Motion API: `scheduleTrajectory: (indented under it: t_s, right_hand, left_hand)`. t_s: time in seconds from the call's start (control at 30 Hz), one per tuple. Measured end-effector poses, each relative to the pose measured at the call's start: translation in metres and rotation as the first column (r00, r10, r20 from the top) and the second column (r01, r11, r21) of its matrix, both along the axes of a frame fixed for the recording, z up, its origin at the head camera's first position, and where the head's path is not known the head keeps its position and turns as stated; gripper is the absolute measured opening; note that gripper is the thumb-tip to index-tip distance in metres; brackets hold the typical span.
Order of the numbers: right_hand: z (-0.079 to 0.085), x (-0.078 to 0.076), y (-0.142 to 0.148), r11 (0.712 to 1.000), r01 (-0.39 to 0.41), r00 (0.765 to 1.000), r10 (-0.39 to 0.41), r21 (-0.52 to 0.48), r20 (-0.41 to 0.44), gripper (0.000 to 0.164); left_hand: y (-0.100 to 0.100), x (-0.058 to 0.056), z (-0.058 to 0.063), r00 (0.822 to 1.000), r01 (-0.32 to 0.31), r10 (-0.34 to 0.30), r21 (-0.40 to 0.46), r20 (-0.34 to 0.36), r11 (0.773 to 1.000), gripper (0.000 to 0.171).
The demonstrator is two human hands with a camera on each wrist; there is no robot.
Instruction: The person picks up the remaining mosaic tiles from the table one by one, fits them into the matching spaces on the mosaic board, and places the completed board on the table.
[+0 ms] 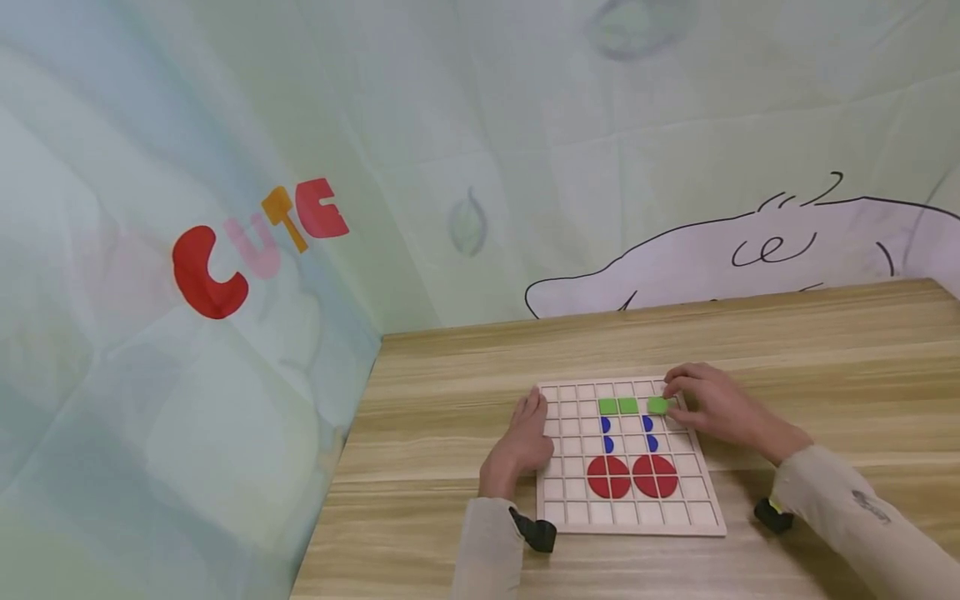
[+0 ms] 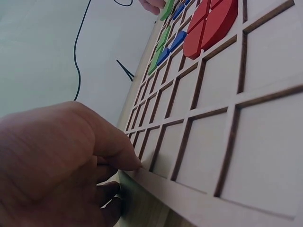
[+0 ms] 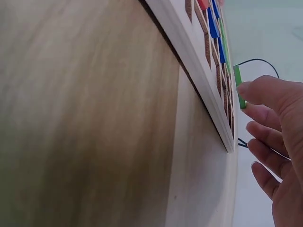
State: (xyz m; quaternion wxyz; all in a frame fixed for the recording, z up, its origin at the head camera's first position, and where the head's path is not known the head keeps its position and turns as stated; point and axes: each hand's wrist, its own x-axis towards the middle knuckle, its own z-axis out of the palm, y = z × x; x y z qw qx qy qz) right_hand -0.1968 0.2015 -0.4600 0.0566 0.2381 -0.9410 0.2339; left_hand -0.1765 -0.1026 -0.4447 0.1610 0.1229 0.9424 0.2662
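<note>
A pale wooden grid board (image 1: 630,528) lies on the table with coloured pieces in its cells. Between thumb and forefinger, my right hand (image 1: 708,404) pinches a green square tile (image 1: 657,406) above the upper right of the grid. In the right wrist view that green tile (image 3: 239,87) stands on edge, raised off the board. My left hand (image 1: 522,437) rests along the board's left edge, and its thumb (image 2: 125,153) touches the rim in the left wrist view. Two green squares (image 1: 618,406) sit side by side in the upper part of the grid.
Two red circles (image 1: 656,477) of quarter pieces fill lower cells. Several blue half-round pieces (image 1: 608,445) lie in two columns above them. Behind the wood-grain table (image 1: 420,417) hangs a printed cloth (image 1: 480,125), with another at the left.
</note>
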Motion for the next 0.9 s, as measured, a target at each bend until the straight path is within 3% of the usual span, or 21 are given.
scheduleTrajectory:
  t_s: [0.43,0.9]
  right_hand:
    - [-0.002,-0.011,-0.008,0.998,-0.051,0.999,0.052,0.04,-0.011,0.017]
    - [0.0,-0.01,-0.011,0.997,-0.035,0.999,0.034,0.065,0.009,0.02]
  left_hand:
    - [0.001,0.0,0.001,1.0,-0.003,0.003,-0.008,0.001,1.0,0.067]
    - [0.002,0.001,0.003,1.0,-0.011,0.011,-0.021,0.009,1.0,0.068]
